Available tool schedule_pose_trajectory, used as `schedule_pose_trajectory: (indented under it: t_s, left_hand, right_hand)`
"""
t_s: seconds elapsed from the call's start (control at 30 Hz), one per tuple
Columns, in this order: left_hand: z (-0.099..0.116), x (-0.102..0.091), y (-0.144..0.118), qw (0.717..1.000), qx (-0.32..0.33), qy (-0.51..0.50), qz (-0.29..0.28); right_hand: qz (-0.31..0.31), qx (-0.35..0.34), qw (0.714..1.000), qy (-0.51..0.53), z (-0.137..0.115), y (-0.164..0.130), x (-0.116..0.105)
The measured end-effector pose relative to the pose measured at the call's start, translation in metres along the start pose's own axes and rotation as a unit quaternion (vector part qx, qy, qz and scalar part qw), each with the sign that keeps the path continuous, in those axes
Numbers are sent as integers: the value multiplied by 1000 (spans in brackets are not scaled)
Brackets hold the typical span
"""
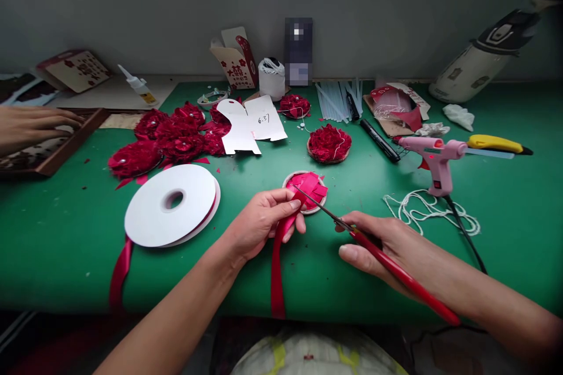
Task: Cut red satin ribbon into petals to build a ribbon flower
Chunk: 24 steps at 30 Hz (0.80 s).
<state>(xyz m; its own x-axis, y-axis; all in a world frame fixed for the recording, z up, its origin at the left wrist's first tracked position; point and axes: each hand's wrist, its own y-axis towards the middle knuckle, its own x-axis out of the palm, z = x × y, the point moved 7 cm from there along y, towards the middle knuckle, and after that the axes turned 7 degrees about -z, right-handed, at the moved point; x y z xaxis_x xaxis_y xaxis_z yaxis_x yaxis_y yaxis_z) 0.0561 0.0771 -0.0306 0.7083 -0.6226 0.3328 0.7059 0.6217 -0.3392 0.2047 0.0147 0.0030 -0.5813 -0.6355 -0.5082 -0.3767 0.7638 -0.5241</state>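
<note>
Between thumb and fingers, my left hand [264, 220] pinches a red ribbon [277, 269] whose tail hangs over the table's front edge. My right hand [387, 240] grips red-handled scissors [396, 272], their blades reaching to the ribbon's upper end. Just behind the fingertips lies a small round pale-rimmed dish [284, 179] with cut red ribbon pieces [313, 186] in it, partly hidden by my hand. A white ribbon spool [152, 205] lies left of my left hand, red ribbon trailing from it over the edge.
Red ribbon flowers [176, 132] cluster at the left behind the spool; another [329, 143] sits behind the dish. A pink glue gun [435, 158] stands at right near white cord [422, 211]. Another person's hand [35, 126] is over a wooden tray [83, 135] at far left.
</note>
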Motion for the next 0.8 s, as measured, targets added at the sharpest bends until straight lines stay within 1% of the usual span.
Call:
schedule_pose_trajectory:
  t_s: [0.17,0.3,0.4,0.57,0.63,0.7,0.8]
  left_hand:
    - [-1,0,0,1000,-11,-5,-11]
    - [-2,-2,1,1000,-21,-12,-10]
    - [-3,-5,2,999,-31,-13,-1]
    - [-2,-7,2,999,-37,-9,13]
    - [-1,-9,1,999,-32,-9,21]
    - [0,-11,0,999,-24,-12,29]
    - [4,-12,-2,999,-7,-16,39]
  right_hand:
    - [7,-7,1000,7,-6,3,-4]
    - [4,2,1000,24,-10,2,-7]
    - [10,9,1000,19,-5,4,-6]
    - [50,-8,999,-15,10,13,-4]
    - [56,-9,998,-27,14,16,-5]
    - [50,-8,998,-28,15,16,-7]
    - [44,-13,999,-5,9,10,-14]
